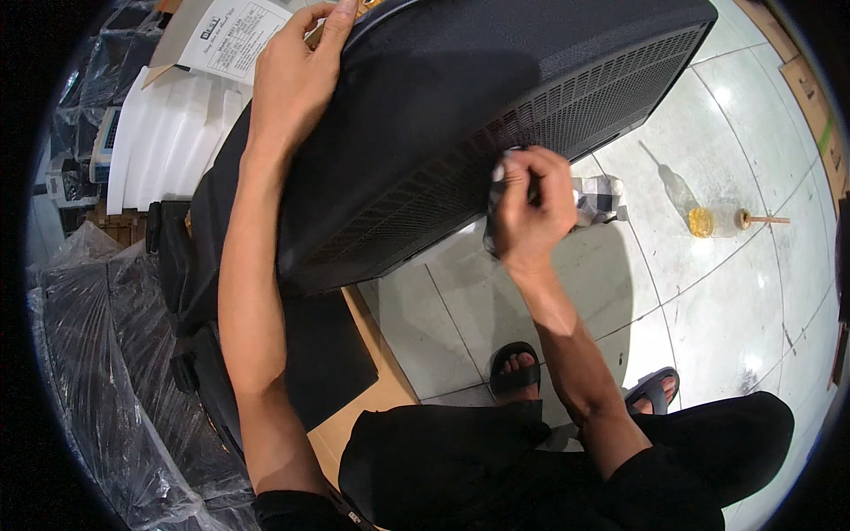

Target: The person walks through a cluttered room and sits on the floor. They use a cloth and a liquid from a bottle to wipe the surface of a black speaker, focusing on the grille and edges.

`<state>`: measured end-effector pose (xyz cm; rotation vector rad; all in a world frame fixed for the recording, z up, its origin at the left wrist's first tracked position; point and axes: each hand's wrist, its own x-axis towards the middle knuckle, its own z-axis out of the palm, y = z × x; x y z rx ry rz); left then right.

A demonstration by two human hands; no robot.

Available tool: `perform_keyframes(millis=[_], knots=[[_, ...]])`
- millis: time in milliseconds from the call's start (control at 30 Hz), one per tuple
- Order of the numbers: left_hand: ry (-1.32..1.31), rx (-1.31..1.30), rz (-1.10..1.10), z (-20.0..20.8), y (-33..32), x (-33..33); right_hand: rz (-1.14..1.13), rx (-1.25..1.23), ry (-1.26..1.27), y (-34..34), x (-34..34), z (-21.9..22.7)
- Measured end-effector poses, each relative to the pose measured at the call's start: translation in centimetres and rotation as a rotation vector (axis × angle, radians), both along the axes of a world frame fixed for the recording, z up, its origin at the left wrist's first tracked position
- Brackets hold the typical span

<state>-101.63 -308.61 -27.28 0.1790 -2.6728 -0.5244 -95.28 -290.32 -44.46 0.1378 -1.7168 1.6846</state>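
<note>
Left hand [297, 75] lies flat on the upper left end of a large black casing [460, 97]; its fingers [336, 22] are stretched out and spread lightly over the top edge, palm down, pressing rather than gripping. Nothing is enclosed in that hand.

Right hand [529, 205] is at the lower edge of the casing, against the long vented grille [567, 102]. Its fingers are curled tight, pinching a checked grey-and-white cloth [595, 196] bunched in the fist; the loose end of the cloth trails out to the right of the hand. The knuckles touch the grille slats.

The casing is tilted, resting across the person's lap area and a dark surface at left, and it spans most of the upper view. It hides whatever lies beneath its middle.

Around: a stack of white foam sheets [168, 133] upper left, with a printed paper sheet [235, 35] on a cardboard flap above it. Plastic-wrapped dark bundles [97, 372] crowd the left edge. A brown board [372, 389] lies on the pale tiled floor [735, 292]. A clear bottle of yellow liquid [713, 221] lies on its side on the tiles, well apart to the right. Two feet in black sandals [516, 367] show below the right forearm.
</note>
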Motion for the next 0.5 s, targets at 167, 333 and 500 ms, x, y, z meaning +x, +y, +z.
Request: perform_keyframes(millis=[167,333,500], knots=[[0.042,-0.059,-0.050,0.1,-0.2,0.3,-0.087,0.038,-0.029,1.6,-1.9,-0.5],[0.025,0.029,-0.022,0.9,3.4,1.7,0.127,0.137,0.140,0.5,0.1,-1.0],[0.052,-0.007,-0.080,1.3,3.4,2.6,-0.031,0.137,0.043,1.2,-0.8,-0.6]])
